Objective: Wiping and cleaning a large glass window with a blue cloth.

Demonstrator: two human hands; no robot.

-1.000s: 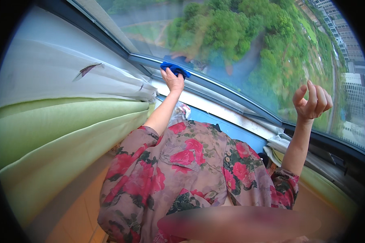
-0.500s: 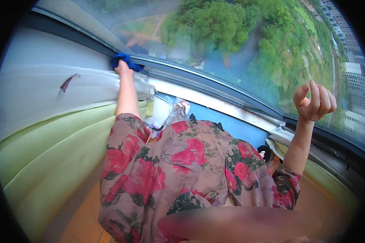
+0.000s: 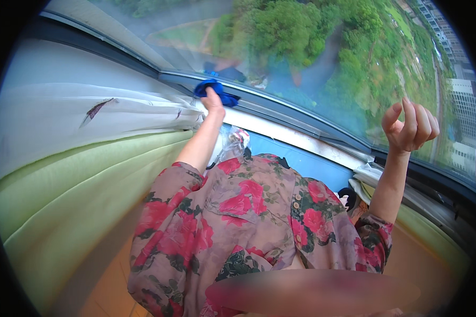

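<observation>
A crumpled blue cloth (image 3: 229,99) is bunched in my left hand (image 3: 212,100), whose fingers are closed over it. That cloth lies against the dark lower frame (image 3: 264,103) of the window, just above the white sill (image 3: 280,130). Further right, my right hand (image 3: 411,127) is raised in front of the window glass (image 3: 322,79). Its fingers are loosely bent, the thumb stands apart from the forefinger, and nothing shows in it. Whether the fingertips touch the glass I cannot tell.
At left hang a sheer white curtain (image 3: 47,124) and a pale green curtain (image 3: 79,179). Below the sill is a blue panel (image 3: 291,156), with a clear plastic bag (image 3: 232,143) beside it. More bunched curtain (image 3: 373,177) is at the right. Trees and buildings show through the glass.
My left hand has moved right along the window frame with the blue cloth, away from the left corner. My right hand stays nearly where it was.
</observation>
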